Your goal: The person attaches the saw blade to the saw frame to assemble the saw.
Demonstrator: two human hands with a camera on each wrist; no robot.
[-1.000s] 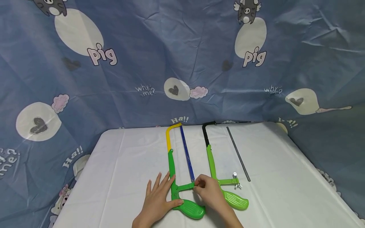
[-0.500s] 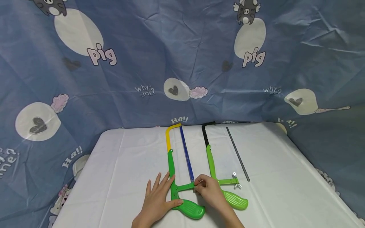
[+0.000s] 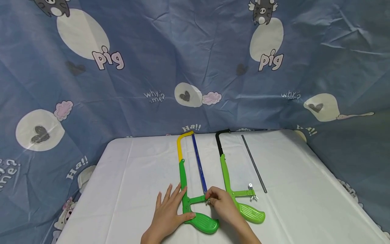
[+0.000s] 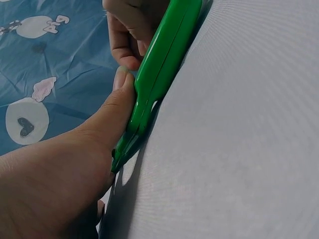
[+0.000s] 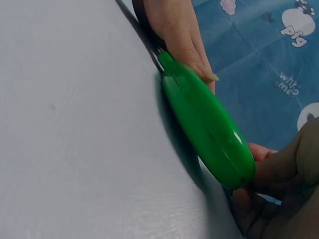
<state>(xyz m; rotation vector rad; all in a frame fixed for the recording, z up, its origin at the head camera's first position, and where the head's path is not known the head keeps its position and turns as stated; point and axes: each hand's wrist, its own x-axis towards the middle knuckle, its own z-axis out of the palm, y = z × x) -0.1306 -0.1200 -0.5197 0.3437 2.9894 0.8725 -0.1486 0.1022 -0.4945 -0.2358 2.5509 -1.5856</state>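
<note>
A green hacksaw frame (image 3: 183, 176) with a yellow front arm lies on the table, a blue blade (image 3: 199, 164) running along its right side. Across the frame, my left hand (image 3: 169, 210) is spread flat, its thumb on the top of the green handle (image 3: 207, 223). My right hand (image 3: 223, 203) has curled fingers at the end of the short crossbar, pinching a small metal wing nut (image 3: 208, 202) by the blade's near end. The fingers partly hide it. In the right wrist view the handle (image 5: 209, 129) blocks sight of the nut.
To the right lies a second hacksaw frame (image 3: 225, 173), light green and black, with its own wing nut (image 3: 254, 198). Beyond it is a loose grey blade (image 3: 254, 164). A white cloth (image 3: 146, 162) covers the table, and a blue printed curtain (image 3: 137, 81) hangs behind.
My right fingertips have shifted slightly at the crossbar's end, and more of the wing nut shows below them. My left hand and the saws stay in place.
</note>
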